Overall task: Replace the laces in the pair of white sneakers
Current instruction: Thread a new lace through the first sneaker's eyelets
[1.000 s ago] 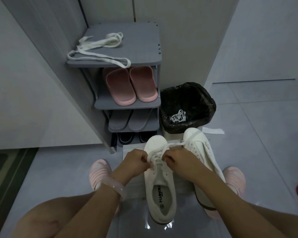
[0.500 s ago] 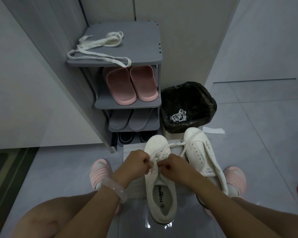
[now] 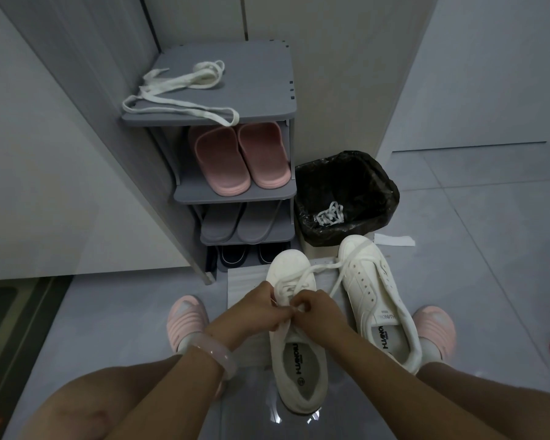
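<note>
Two white sneakers stand on the grey floor in front of me. The left sneaker [image 3: 294, 369] is partly laced; its white lace [image 3: 302, 274] crosses the upper eyelets and one end trails over the right sneaker [image 3: 375, 290], whose eyelets are bare. My left hand [image 3: 254, 308] and my right hand [image 3: 315, 309] meet over the left sneaker's tongue, and each pinches the lace there. Another white lace [image 3: 178, 87] lies loose on top of the grey shoe rack [image 3: 267, 100].
Pink slippers [image 3: 238, 157], grey slippers and dark shoes fill the rack's lower shelves. A bin with a black bag [image 3: 346, 198] holds a bundled old lace [image 3: 329, 214]. A white paper strip [image 3: 394, 240] lies on the floor. My feet in pink slippers flank the sneakers.
My two hands have drawn closer together over the left sneaker's tongue and slipped slightly towards me, still working the lace. The right sneaker is more exposed.
</note>
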A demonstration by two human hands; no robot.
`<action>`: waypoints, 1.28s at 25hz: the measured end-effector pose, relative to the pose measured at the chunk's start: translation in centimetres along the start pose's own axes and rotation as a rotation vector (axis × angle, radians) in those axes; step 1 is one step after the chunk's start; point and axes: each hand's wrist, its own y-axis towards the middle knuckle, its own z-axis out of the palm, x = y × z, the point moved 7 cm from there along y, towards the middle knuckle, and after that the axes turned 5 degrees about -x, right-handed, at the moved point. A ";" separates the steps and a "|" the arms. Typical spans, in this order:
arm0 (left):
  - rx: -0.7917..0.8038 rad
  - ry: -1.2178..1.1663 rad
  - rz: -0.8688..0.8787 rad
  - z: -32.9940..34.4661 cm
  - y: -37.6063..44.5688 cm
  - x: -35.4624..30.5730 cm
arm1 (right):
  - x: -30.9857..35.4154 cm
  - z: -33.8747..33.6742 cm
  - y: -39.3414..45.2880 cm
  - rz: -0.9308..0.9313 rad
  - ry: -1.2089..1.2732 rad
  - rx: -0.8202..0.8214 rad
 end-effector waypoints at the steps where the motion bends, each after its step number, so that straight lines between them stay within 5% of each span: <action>1: 0.015 -0.018 -0.005 -0.2 -0.2 -0.1 | -0.1 0.2 0.0 0.032 0.034 0.024; 7: 0.042 0.240 0.121 0.0 -0.7 -0.5 | -0.2 0.7 0.3 0.129 0.117 0.121; 11: 0.013 -0.028 -0.015 -0.6 -0.6 0.5 | -0.6 1.1 0.3 0.164 0.189 0.047; 13: 0.005 -0.134 -0.083 -0.6 -0.6 1.0 | -0.7 -0.9 0.1 0.218 0.404 -0.118; 18: 0.020 -0.175 -0.135 -0.6 -0.6 1.2 | -2.6 -13.7 -0.5 0.225 0.791 -0.906; 20: 0.034 -0.169 -0.132 -0.5 -0.5 1.3 | -3.5 -16.7 -1.0 0.204 0.934 -1.055; 23: 0.071 -0.127 -0.095 -0.2 -0.3 1.4 | -1.7 -14.0 0.3 0.193 1.194 -0.678; 28: 0.089 -0.032 -0.029 0.2 0.0 1.0 | 2.3 -4.3 0.2 -0.271 -0.366 0.009; 32: 0.061 -0.021 -0.027 0.2 0.3 1.0 | 2.0 -1.6 -0.4 -0.304 -0.564 -0.002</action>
